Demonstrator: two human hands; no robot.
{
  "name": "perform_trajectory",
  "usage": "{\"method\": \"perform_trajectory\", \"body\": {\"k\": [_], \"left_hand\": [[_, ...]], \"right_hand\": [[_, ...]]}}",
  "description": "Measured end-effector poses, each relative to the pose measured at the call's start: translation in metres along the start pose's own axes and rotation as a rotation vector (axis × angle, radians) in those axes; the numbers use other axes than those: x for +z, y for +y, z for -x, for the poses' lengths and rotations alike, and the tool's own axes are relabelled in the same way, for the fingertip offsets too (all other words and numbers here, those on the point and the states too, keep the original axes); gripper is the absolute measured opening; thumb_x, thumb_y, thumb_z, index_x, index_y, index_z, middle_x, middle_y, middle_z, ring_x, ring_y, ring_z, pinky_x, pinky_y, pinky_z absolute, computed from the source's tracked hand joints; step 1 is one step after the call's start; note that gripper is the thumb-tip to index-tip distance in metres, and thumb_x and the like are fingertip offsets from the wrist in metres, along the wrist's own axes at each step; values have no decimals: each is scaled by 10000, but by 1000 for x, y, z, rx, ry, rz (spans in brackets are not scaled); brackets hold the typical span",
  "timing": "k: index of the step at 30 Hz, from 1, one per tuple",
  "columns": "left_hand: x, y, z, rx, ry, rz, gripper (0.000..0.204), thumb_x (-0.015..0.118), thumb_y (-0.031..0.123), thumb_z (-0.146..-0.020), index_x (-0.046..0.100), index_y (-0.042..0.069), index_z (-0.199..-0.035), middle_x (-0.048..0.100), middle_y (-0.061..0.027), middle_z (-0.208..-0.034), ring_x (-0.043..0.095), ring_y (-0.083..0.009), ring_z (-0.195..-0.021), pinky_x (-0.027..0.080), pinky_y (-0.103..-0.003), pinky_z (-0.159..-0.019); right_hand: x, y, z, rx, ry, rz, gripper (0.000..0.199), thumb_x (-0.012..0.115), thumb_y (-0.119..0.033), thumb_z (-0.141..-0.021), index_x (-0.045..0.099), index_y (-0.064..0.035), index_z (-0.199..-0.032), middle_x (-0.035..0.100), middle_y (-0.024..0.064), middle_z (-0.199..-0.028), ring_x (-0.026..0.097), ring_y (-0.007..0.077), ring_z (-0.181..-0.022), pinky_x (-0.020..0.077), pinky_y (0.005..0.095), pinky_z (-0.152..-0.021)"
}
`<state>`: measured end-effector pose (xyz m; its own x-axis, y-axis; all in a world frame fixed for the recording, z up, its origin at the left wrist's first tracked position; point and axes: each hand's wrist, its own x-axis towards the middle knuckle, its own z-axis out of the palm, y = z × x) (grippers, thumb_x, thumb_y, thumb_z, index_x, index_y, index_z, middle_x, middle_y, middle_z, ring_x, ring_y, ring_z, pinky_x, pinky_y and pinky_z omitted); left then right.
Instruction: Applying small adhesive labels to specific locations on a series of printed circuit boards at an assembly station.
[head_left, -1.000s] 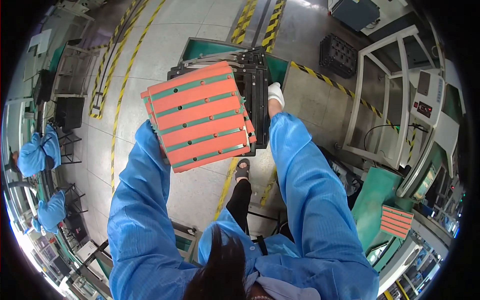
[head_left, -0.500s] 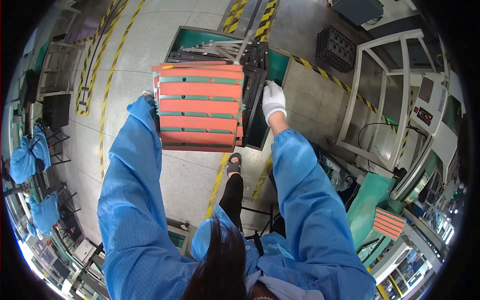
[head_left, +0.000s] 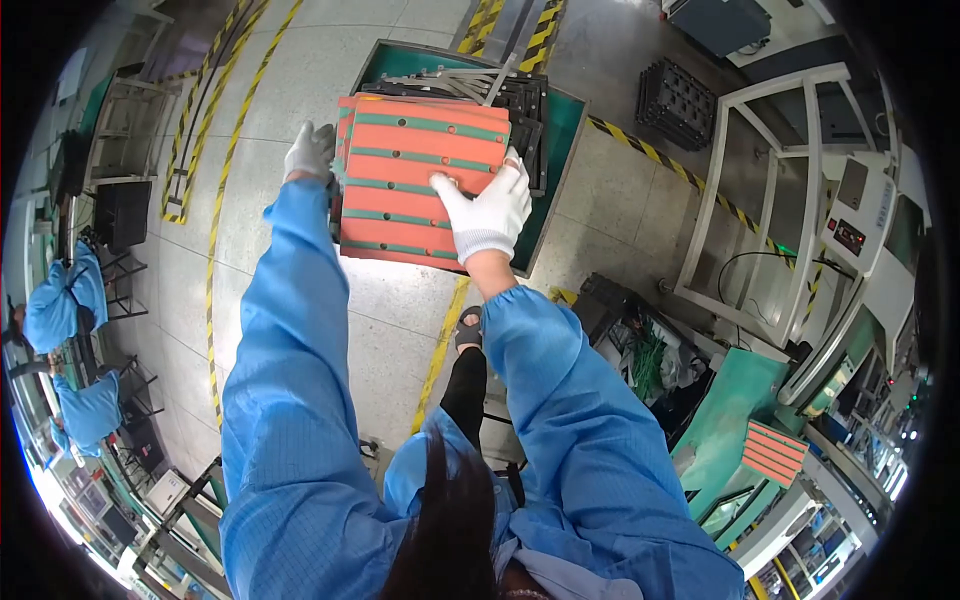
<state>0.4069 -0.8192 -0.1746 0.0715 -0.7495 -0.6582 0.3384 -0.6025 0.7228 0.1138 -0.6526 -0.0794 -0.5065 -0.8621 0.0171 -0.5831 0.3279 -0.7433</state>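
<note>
A stack of flat orange-red panels with green strips and small holes (head_left: 395, 170) lies in front of me. It sits on black frame-like trays (head_left: 525, 110) over a green-lined box (head_left: 565, 125). My right hand (head_left: 490, 210), in a white glove, rests on the right part of the top panel. Its thumb is spread away from the fingers, which reach the panel's right edge. Beside the stack's upper left edge is my gloved left hand (head_left: 311, 152), fingers apart. Whether it touches the panels I cannot tell.
More black trays (head_left: 675, 100) stand on the floor at the far right, near a white metal frame (head_left: 810, 170). A similar striped panel (head_left: 774, 453) lies by a green surface (head_left: 735, 400) at right. Yellow-black tape (head_left: 228, 180) marks the floor. People in blue work at far left.
My right hand has moved from the box's right side onto the top panel. My left hand has come away from the stack's left side, fingers now visible. The stack appears higher and farther right in view.
</note>
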Motion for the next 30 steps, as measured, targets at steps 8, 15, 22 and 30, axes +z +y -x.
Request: {"method": "perform_trajectory", "body": {"k": [8,15,22,30], "left_hand": [[99,-23,152,728,85,-985,825,801,453,-752,490,-91,-1289,656,-233,-1144,640,-365,-1060,505,-401,-892],[139,0,105,714,235,-991,776,804,341,-779,464,-69,-1343,706,-180,-1045,690,-278,-968,539,-349,-860],[219,47,64,499,543,-1287,1103,678,778,-657,411,28,-1421,388,-258,-1477,468,-403,-1305,443,-468,-1044],[222,66,-20,299,485,-937,1175,681,758,-682,269,46,-1520,341,-187,-1537,556,-343,-1234,469,-435,-1010]], "right_hand": [[-1,-15,-43,74,-60,56,981,771,-568,-674,387,9,-1368,469,222,-1336,472,381,-1237,353,482,-1040],[13,-17,-90,46,11,6,903,747,-535,-721,415,-4,-1371,493,226,-1320,473,387,-1221,363,504,-1023],[4,-15,-168,-62,11,36,891,696,-579,-764,389,-73,-1430,368,196,-1458,399,388,-1307,350,515,-1058],[-46,52,-118,-183,-225,-399,602,689,-341,-897,504,77,-1288,618,233,-1216,596,293,-1156,438,364,-1008]]}}
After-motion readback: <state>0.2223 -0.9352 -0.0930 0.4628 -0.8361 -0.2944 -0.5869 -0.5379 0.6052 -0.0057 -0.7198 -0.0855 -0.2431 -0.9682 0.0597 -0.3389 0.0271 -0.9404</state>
